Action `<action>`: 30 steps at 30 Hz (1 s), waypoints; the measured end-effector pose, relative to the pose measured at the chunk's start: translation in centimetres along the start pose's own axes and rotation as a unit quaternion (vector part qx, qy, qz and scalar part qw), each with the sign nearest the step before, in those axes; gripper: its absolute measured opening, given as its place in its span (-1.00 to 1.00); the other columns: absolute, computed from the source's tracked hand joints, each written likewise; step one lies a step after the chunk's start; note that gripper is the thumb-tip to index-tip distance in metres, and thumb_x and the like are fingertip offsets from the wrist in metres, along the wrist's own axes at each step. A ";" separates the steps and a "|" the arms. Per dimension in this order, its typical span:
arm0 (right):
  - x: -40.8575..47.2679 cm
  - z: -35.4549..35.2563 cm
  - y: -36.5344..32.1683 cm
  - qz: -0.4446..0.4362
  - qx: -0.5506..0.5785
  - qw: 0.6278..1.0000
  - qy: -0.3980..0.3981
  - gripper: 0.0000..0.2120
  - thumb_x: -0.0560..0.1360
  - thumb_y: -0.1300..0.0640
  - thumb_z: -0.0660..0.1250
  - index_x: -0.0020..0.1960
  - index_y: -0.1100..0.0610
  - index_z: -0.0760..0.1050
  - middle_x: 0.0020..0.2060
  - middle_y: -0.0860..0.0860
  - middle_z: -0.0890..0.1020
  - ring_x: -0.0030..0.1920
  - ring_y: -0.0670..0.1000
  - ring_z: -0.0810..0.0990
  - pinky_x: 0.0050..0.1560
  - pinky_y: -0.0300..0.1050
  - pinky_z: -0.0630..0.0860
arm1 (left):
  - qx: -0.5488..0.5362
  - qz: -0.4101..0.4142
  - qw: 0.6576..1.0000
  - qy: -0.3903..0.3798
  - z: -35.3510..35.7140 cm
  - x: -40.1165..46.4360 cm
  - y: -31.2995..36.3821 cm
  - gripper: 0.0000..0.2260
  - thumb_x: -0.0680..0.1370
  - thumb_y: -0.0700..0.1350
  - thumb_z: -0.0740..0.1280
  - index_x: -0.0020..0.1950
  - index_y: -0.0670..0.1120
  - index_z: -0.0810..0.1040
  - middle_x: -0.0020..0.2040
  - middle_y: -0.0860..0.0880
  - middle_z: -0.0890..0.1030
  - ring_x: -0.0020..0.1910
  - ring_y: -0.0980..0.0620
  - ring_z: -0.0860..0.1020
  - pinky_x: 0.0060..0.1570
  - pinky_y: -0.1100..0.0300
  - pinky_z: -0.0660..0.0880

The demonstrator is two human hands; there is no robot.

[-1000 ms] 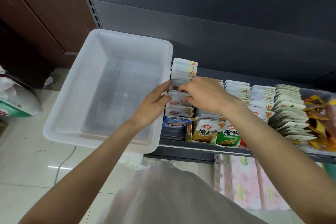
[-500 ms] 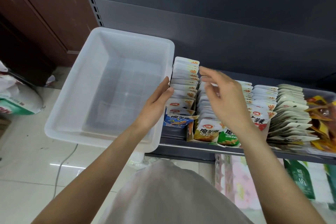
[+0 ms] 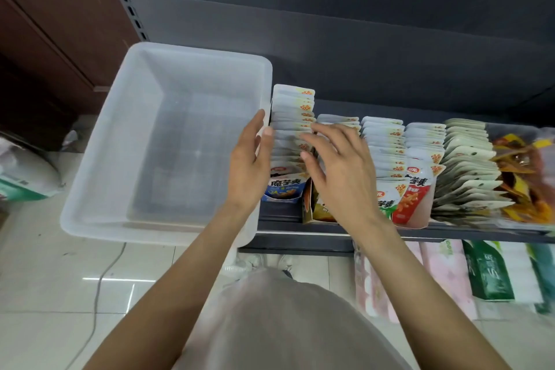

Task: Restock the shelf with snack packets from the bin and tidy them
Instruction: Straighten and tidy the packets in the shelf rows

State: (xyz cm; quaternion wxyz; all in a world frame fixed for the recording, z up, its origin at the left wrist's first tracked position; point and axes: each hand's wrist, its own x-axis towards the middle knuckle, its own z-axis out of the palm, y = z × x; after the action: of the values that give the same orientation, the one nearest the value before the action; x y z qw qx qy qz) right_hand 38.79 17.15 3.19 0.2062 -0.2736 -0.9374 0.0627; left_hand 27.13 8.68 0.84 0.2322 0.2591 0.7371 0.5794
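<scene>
Both hands lie flat-fingered, grasping nothing: the left hand (image 3: 247, 165) and right hand (image 3: 342, 168) flank the upright row of white snack packets (image 3: 292, 126) beside the clear bin (image 3: 168, 141).

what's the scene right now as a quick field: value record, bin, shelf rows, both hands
bin: clear plastic, no packets inside, left of the rows
shelf: rows of standing snack packets
leftmost row: white packets, blue packet at the front
left hand: open, flat against that row's left side
right hand: open, fingers spread over the first two rows
lower shelf: pink and green packs
</scene>
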 end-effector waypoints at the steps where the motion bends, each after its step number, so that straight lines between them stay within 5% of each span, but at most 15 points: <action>1: -0.1 -0.5 0.1 0.009 0.027 1.000 0.004 -0.69 0.56 0.08 0.17 0.22 0.16 0.54 0.21 0.07 0.56 0.24 0.10 0.45 0.23 0.02 0.39 | -0.016 -0.020 1.000 -0.006 -0.2 0.0 0.4 -0.61 0.64 -0.02 0.10 0.46 -0.04 0.27 0.40 0.08 0.36 0.27 0.28 0.33 0.06 0.65 0.26; 4: -0.7 -1.0 0.3 -0.013 0.037 0.997 -0.060 -0.58 0.55 0.08 0.20 0.37 0.21 0.39 0.36 0.14 0.42 0.39 0.13 0.34 0.40 0.08 0.29 | -0.072 -0.060 0.992 -0.079 -0.1 -0.8 0.7 -0.61 0.64 0.01 0.08 0.47 0.10 0.18 0.36 0.27 0.30 0.23 0.42 0.30 0.02 0.68 0.24; 7: -0.8 0.2 0.5 -0.046 -0.063 0.987 -0.141 -0.45 0.50 0.12 0.34 0.42 0.27 0.31 0.42 0.22 0.33 0.47 0.19 0.21 0.45 0.14 0.16 | -0.080 -0.045 0.986 -0.141 1.1 -1.9 0.6 -0.49 0.59 0.04 0.13 0.52 0.08 0.05 0.50 0.20 0.11 0.43 0.34 0.12 0.38 0.41 0.12; 13: 2.1 -0.4 1.1 -0.005 0.012 0.978 -0.206 -0.45 0.55 0.13 0.24 0.49 0.15 0.18 0.50 0.08 0.16 0.52 0.09 -0.02 0.48 -0.01 -0.04 | -0.088 -0.036 0.988 -0.118 0.6 -1.7 0.1 -0.44 0.58 -0.18 0.25 0.49 0.07 0.06 0.43 0.13 0.25 0.39 0.18 0.28 0.23 0.49 0.28; 17: 7.3 -1.7 2.6 0.000 0.084 0.981 -0.177 -0.50 0.57 0.23 0.17 0.50 0.12 0.19 0.47 0.03 0.25 0.44 0.03 0.24 0.40 -0.07 0.20 | 0.080 0.029 0.988 -0.130 0.1 -0.5 0.1 -0.23 0.48 -0.06 0.41 0.53 0.05 -0.02 0.54 0.09 -0.01 0.43 0.27 0.03 0.36 0.22 0.22; 20: 12.1 -0.2 3.8 -0.018 0.073 0.961 -0.265 -0.48 0.58 0.15 0.19 0.51 0.09 0.16 0.45 0.04 0.30 0.38 0.04 0.35 0.33 -0.08 0.28 | 0.139 0.041 0.978 -0.148 0.5 0.7 0.4 -0.16 0.47 0.01 0.41 0.54 0.01 -0.10 0.55 0.05 -0.12 0.50 0.14 -0.05 0.41 0.16 0.11; 23: 14.4 1.7 4.4 -0.027 0.063 0.930 -0.360 -0.58 0.58 0.02 0.21 0.41 0.07 0.32 0.31 0.08 0.49 0.26 0.08 0.48 0.20 -0.08 0.37 | 0.175 0.037 0.971 -0.160 0.9 1.6 0.3 -0.16 0.49 0.07 0.37 0.54 -0.03 -0.15 0.55 0.03 -0.15 0.52 0.10 -0.05 0.41 0.19 0.09; 25: 14.4 2.5 4.4 -0.063 0.026 0.931 -0.358 -0.74 0.59 0.01 0.18 0.16 0.12 0.49 0.04 0.09 0.62 0.06 0.12 0.55 -0.03 -0.05 0.39 | 0.190 0.044 0.967 -0.166 1.2 1.5 0.0 -0.18 0.51 0.09 0.32 0.54 -0.02 -0.18 0.55 0.05 -0.16 0.52 0.08 -0.03 0.41 0.17 0.16; 30: 13.1 2.4 4.1 -0.122 0.021 0.939 -0.321 -0.73 0.61 0.09 0.14 -0.18 0.21 0.43 -0.37 -0.01 0.48 -0.25 0.09 0.49 -0.21 -0.06 0.33 | 0.182 0.044 0.970 -0.154 1.1 0.2 -0.7 -0.20 0.51 0.11 0.32 0.55 -0.02 -0.14 0.55 0.07 -0.09 0.51 0.08 0.08 0.39 0.08 0.29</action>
State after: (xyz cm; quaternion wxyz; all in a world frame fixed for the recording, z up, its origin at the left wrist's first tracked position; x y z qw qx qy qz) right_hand 29.75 27.66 4.70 -0.0937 -0.1185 -0.9784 0.1409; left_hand 27.59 9.44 -0.10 0.2661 0.4153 0.7733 0.3983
